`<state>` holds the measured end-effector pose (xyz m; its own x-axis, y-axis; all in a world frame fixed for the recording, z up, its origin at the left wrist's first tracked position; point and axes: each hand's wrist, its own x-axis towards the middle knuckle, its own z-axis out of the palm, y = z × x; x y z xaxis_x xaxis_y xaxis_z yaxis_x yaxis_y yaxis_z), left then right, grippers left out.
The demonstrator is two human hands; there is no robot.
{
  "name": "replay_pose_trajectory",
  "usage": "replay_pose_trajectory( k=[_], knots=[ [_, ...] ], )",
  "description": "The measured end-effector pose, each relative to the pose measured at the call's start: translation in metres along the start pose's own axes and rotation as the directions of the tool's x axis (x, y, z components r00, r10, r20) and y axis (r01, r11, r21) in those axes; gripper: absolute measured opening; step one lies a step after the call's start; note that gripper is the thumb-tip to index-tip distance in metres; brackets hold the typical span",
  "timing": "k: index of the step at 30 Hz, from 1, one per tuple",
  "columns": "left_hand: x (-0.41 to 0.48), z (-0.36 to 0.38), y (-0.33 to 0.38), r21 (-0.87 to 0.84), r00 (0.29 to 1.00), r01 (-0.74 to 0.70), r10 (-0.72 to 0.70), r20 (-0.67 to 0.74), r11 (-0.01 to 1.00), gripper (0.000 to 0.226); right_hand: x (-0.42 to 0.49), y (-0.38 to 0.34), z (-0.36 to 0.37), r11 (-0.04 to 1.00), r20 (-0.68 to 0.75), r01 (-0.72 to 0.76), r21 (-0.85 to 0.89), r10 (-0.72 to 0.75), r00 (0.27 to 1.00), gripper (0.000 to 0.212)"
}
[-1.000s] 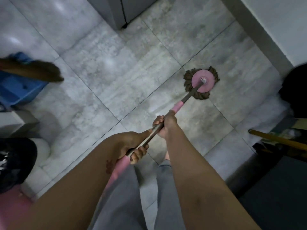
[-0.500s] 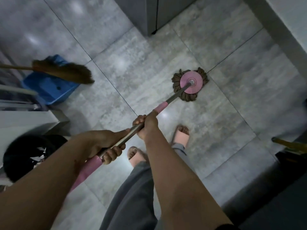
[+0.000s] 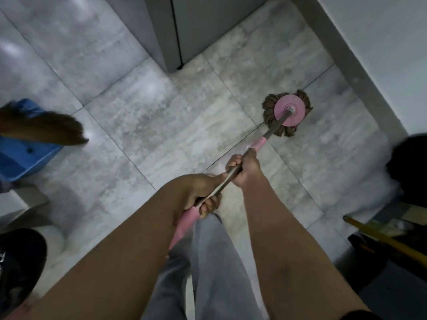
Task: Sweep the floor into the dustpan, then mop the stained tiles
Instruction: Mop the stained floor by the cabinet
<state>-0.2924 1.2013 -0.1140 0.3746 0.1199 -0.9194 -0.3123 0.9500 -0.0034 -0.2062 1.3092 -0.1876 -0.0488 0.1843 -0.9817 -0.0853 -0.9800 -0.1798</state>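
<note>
I hold a mop with a metal pole and pink grips. Its round head (image 3: 287, 113), a pink disc ringed by brown strands, lies flat on the grey floor tiles (image 3: 161, 125) near the right wall. My right hand (image 3: 245, 168) grips the pole just below the forward pink sleeve. My left hand (image 3: 201, 195) grips it lower down, at the top of the rear pink grip. A blue dustpan (image 3: 25, 155) sits on the floor at the left edge, with a brown broom head (image 3: 53, 129) lying across it.
A grey cabinet (image 3: 184, 28) stands at the top centre. A white wall with a grey skirting (image 3: 346, 65) runs along the right. A dark round object (image 3: 409, 167) and a yellow handle (image 3: 381, 241) lie at the right. A black bag (image 3: 18, 269) sits at the lower left.
The mop head has slid to the right across the tiles, toward the wall. Both hands keep their grip on the pole. My view has swung back to the right.
</note>
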Motion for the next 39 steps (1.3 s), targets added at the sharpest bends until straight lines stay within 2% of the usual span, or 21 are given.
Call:
replay_pose_trajectory(
  k=[1, 3, 6, 8, 10, 18, 25, 29, 34, 39],
  knots=[
    [0.007, 0.005, 0.017, 0.001, 1.000, -0.007, 0.007, 0.004, 1.000, 0.048, 0.005, -0.020, 0.000, 1.000, -0.011, -0.003, 0.014, 0.003, 1.000, 0.041],
    [0.013, 0.008, 0.045, 0.013, 1.000, -0.029, 0.029, 0.006, 0.999, 0.014, 0.014, -0.051, 0.002, 0.999, -0.030, -0.029, 0.023, 0.029, 0.999, 0.047],
    [0.015, -0.004, 0.067, 0.005, 1.000, -0.024, 0.024, -0.020, 1.000, 0.016, 0.020, -0.071, 0.020, 1.000, -0.048, -0.009, 0.005, 0.009, 0.999, 0.058],
    [0.009, -0.019, 0.069, -0.028, 0.999, 0.010, -0.011, -0.047, 1.000, 0.045, 0.021, -0.066, 0.041, 1.000, -0.024, 0.005, -0.005, -0.005, 1.000, 0.069],
    [-0.006, -0.036, 0.064, -0.060, 0.997, 0.029, -0.034, -0.076, 0.998, 0.060, 0.018, -0.049, 0.064, 1.000, 0.017, -0.008, -0.022, 0.009, 1.000, 0.069],
    [-0.081, -0.112, -0.031, -0.224, 0.984, 0.057, -0.092, -0.150, 0.973, 0.060, -0.018, 0.066, 0.136, 0.977, 0.130, -0.120, -0.175, 0.144, 0.981, 0.060],
    [-0.125, -0.149, -0.130, -0.359, 0.986, 0.080, -0.127, -0.107, 0.930, 0.059, -0.052, 0.175, 0.153, 0.945, 0.170, -0.177, -0.275, 0.228, 0.959, 0.054],
    [-0.132, -0.152, -0.154, -0.389, 0.986, 0.084, -0.132, -0.098, 0.917, 0.058, -0.058, 0.201, 0.151, 0.935, 0.176, -0.181, -0.305, 0.242, 0.954, 0.051],
    [-0.116, -0.144, -0.125, -0.371, 0.990, 0.070, -0.109, -0.086, 0.926, 0.059, -0.038, 0.170, 0.150, 0.932, 0.160, -0.167, -0.320, 0.227, 0.961, 0.052],
    [-0.074, -0.123, -0.038, -0.328, 0.998, -0.010, -0.013, -0.066, 0.945, 0.058, -0.001, 0.074, 0.154, 0.950, 0.187, -0.083, -0.301, 0.144, 0.972, 0.053]
  ],
)
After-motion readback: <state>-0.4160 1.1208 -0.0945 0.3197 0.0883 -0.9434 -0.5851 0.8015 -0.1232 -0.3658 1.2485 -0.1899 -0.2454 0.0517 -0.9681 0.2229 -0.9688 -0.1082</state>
